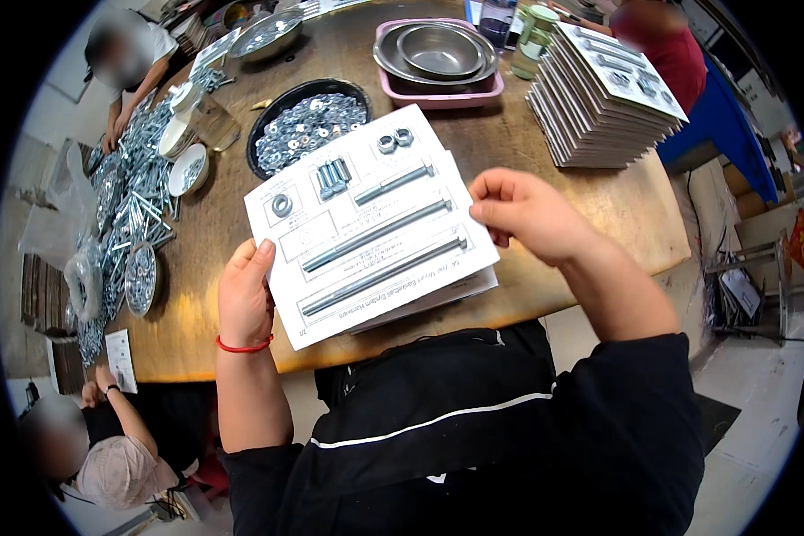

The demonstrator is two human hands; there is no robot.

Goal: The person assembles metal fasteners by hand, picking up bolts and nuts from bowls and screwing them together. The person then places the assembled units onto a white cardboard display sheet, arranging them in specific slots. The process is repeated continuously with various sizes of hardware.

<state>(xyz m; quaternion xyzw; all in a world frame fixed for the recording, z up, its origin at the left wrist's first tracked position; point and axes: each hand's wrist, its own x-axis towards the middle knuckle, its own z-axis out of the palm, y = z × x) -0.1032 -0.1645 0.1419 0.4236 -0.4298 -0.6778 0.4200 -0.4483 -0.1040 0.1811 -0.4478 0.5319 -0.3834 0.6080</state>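
A white hardware card (330,228), slightly tilted, lies over at least one more white card (460,290) whose edge shows below it. On it sit long bolts (380,237), several short bolts (332,177), two nuts (395,140) and a ring-shaped part (281,205). My left hand (246,290), with a red cord at the wrist, grips the card's left edge, thumb on top. At the right edge my right hand (523,214) is closed, thumb and curled fingers pinching the border. Some of its fingertips are hidden.
A black bowl of washers (305,129) stands behind the card. Metal bowls (438,49) rest in a pink tub (487,92); a tall stack of cards (598,107) stands right. Loose bolts (134,210) cover the table's left side. Other people sit around the table.
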